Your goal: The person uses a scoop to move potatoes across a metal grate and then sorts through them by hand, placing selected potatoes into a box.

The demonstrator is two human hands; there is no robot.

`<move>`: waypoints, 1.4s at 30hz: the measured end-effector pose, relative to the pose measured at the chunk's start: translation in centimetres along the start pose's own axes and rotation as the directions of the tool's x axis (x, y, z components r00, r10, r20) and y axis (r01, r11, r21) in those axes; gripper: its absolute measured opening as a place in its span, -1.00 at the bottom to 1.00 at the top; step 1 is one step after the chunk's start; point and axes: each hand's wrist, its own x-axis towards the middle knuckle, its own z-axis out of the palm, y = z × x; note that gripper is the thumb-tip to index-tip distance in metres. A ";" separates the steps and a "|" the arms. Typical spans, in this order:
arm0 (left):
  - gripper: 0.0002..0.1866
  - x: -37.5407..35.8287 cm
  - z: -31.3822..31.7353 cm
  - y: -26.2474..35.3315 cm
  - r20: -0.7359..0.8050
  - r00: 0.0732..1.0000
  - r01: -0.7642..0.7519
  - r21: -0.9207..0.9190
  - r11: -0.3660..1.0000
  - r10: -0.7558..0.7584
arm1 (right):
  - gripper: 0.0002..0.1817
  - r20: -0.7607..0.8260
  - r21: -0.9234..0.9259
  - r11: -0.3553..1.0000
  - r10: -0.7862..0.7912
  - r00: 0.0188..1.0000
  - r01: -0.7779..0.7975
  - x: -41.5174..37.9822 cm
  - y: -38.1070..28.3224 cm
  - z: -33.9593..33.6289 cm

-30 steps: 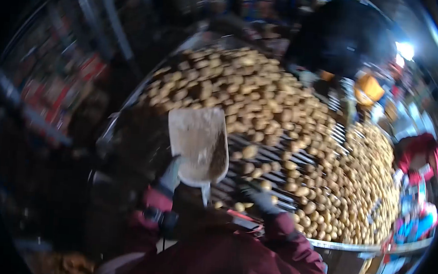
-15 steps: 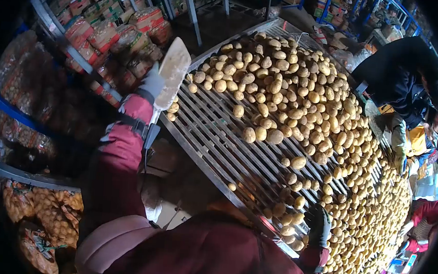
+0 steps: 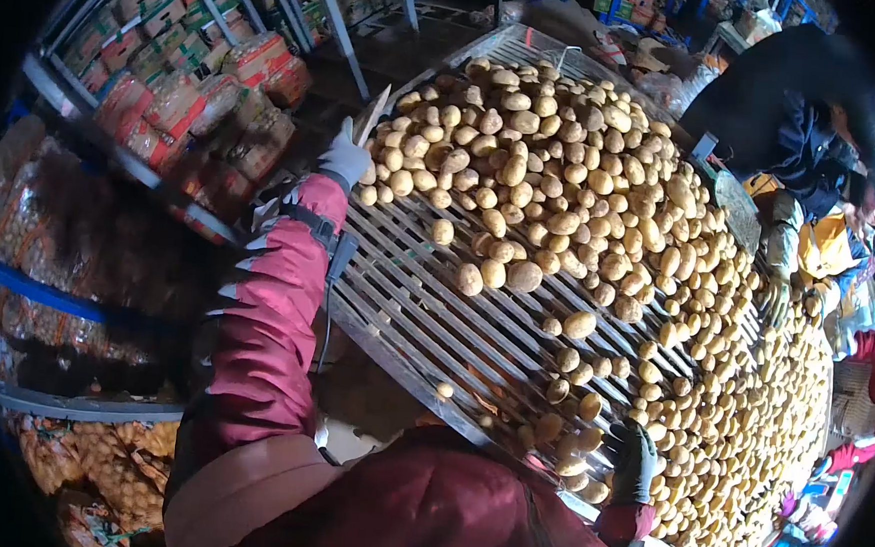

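Note:
My left hand (image 3: 345, 156), in a pale glove, grips a flat white scoop (image 3: 373, 114) seen almost edge-on at the left side of a heap of potatoes (image 3: 554, 170). The heap lies on a slatted metal sorting table (image 3: 406, 302) that slopes down to the right. My right hand (image 3: 635, 458), in a dark glove, rests on small potatoes near the table's front edge; whether it holds one is hidden. My sleeves are dark red.
Another person in a black jacket (image 3: 768, 103) leans over the table's far side, and a gloved hand (image 3: 779, 294) reaches in at the right. Racks with sacks and boxes (image 3: 157, 106) stand on the left. Netted potato bags (image 3: 96, 453) lie at lower left.
My left hand swung the scoop from in front of me up and out to the left edge of the potato heap, turning it edge-on. My right hand stayed at the front edge.

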 end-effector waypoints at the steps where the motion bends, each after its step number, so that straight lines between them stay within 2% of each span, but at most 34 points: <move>1: -0.08 -0.5 -1.4 1.9 0.171 0.983 0.069 -0.045 0.997 -0.061 | -0.55 0.002 -0.011 1.000 0.009 1.000 -0.009 -0.3 -0.1 0.1; 2: -0.08 -0.1 -0.7 1.9 0.174 0.983 0.060 -0.047 0.997 -0.051 | -0.55 -0.004 -0.003 1.000 0.005 1.000 -0.005 -0.4 -0.1 0.0; 4: -0.13 -0.4 0.1 1.9 0.085 0.996 0.012 -0.125 0.992 -0.002 | -0.55 -0.012 -0.002 1.000 0.030 0.999 -0.030 -0.7 0.2 -0.3; 5: -0.13 -0.3 0.1 1.7 0.154 0.988 0.048 -0.132 0.990 -0.027 | -0.55 -0.012 -0.015 0.999 0.047 0.999 -0.047 -0.7 0.2 -0.5; 6: -0.13 -0.1 0.5 1.7 0.156 0.987 0.043 -0.126 0.991 -0.023 | -0.55 -0.013 -0.009 0.999 0.051 0.999 -0.052 -0.6 0.2 -0.6; 8: -0.17 0.4 1.8 -0.2 0.184 0.980 0.144 -0.373 0.917 -0.079 | -0.55 -0.033 -0.006 0.998 0.065 0.997 -0.065 -0.6 0.4 -0.7; 9: -0.17 0.9 3.0 -2.2 0.181 0.980 0.141 -0.365 0.920 -0.079 | -0.60 -0.042 0.025 0.998 0.065 0.997 -0.064 0.2 1.3 -1.4; 11: -0.19 1.8 5.2 -5.3 0.345 0.936 0.200 -0.686 0.700 0.071 | -0.60 -0.028 0.027 0.997 0.075 0.997 -0.074 0.2 1.2 -1.2; 12: -0.19 1.0 5.0 -3.8 0.344 0.936 0.195 -0.685 0.702 0.076 | -0.59 -0.022 0.023 0.997 0.079 0.997 -0.079 0.2 1.2 -1.2; 14: -0.19 -2.5 4.4 -0.5 0.389 0.917 0.306 -0.538 0.785 -0.091 | -0.59 0.022 0.015 0.997 0.070 0.997 -0.071 0.9 1.7 -1.8; 16: -0.16 -2.9 5.7 -1.1 0.407 0.909 0.321 -0.552 0.770 -0.088 | -0.58 0.068 0.038 0.998 0.055 0.996 -0.058 1.2 2.0 -2.3; 18: -0.15 -3.6 7.8 -1.8 0.379 0.925 0.279 -0.735 0.618 0.034 | -0.57 0.069 0.041 0.998 0.050 0.996 -0.053 1.3 1.9 -2.2; 19: -0.23 -6.5 6.0 1.3 0.292 0.947 0.289 -0.605 0.742 -0.131 | -0.56 0.067 0.030 0.997 0.062 0.996 -0.064 0.9 1.8 -2.3; 20: -0.23 -8.3 4.8 1.9 0.297 0.946 0.289 -0.602 0.745 -0.127 | -0.54 0.080 0.027 0.998 0.062 0.995 -0.064 0.8 1.9 -2.6; 22: -0.31 -9.8 4.6 2.3 0.444 0.894 0.388 -0.697 0.603 -0.061 | -0.53 0.152 0.061 0.998 0.002 0.988 -0.012 0.6 2.3 -3.3; 23: -0.43 -10.5 4.6 2.6 0.454 0.890 0.401 -0.743 0.535 -0.036 | -0.54 0.156 0.074 0.997 0.012 0.988 -0.024 0.6 2.5 -3.5; 25: -0.47 -12.8 5.9 3.2 0.503 0.862 0.453 -0.707 0.544 -0.064 | -0.56 0.144 0.070 0.996 0.042 0.989 -0.053 0.1 1.8 -3.2; 26: -0.52 -13.8 6.7 4.0 0.545 0.833 0.499 -0.670 0.549 -0.092 | -0.60 0.195 0.116 0.991 0.037 0.980 -0.061 0.1 1.8 -3.6; 27: -0.56 -14.6 7.7 4.9 0.549 0.836 0.433 -0.685 0.586 0.024 | -0.60 0.185 0.128 0.990 0.040 0.982 -0.064 -0.1 1.8 -3.6; 28: -0.52 -15.9 8.2 6.8 0.541 0.840 0.415 -0.686 0.598 0.036 | -0.61 0.177 0.139 0.988 0.044 0.983 -0.069 -0.4 1.8 -3.5; 30: -0.42 -17.2 10.0 9.0 0.461 0.886 0.293 -0.638 0.713 0.048 | -0.63 0.196 0.175 0.982 0.040 0.980 -0.075 -1.1 1.5 -3.9; 31: -0.33 -17.9 10.7 9.7 0.415 0.910 0.292 -0.618 0.730 -0.012 | -0.64 0.212 0.177 0.982 0.028 0.977 -0.066 -1.3 1.5 -4.2; 32: -0.33 -18.3 11.0 10.0 0.413 0.911 0.279 -0.619 0.734 0.003 | -0.65 0.224 0.182 0.982 0.013 0.974 -0.055 -1.5 1.5 -4.6; 34: -0.26 -19.9 11.1 10.1 0.476 0.880 0.359 -0.655 0.665 -0.006 | -0.65 0.223 0.220 0.974 0.009 0.975 -0.059 -2.0 1.7 -5.4; 35: -0.36 -21.6 11.1 11.5 0.385 0.918 0.351 -0.663 0.661 -0.101 | -0.66 0.230 0.242 0.968 0.015 0.973 -0.072 -2.2 1.9 -5.7; 36: -0.48 -22.6 10.3 12.5 0.529 0.848 0.386 -0.639 0.665 0.016 | -0.66 0.231 0.250 0.966 0.012 0.973 -0.071 -2.4 2.0 -5.9; 38: -0.56 -24.8 12.3 14.0 0.521 0.854 0.411 -0.684 0.603 0.009 | -0.66 0.281 0.282 0.955 0.007 0.960 -0.090 -2.6 2.0 -6.5; 39: -0.56 -25.6 12.6 15.4 0.521 0.853 0.370 -0.632 0.681 0.020 | -0.67 0.299 0.272 0.958 0.004 0.954 -0.089 -2.7 2.0 -6.9; 40: -0.55 -26.8 13.3 16.4 0.519 0.848 0.312 -0.656 0.688 0.110 | -0.67 0.290 0.277 0.957 0.000 0.957 -0.085 -2.8 2.2 -7.3; 42: -0.53 -29.4 15.1 19.4 0.576 0.806 0.367 -0.665 0.651 0.135 | -0.67 0.296 0.305 0.950 -0.034 0.955 -0.061 -3.2 2.3 -8.0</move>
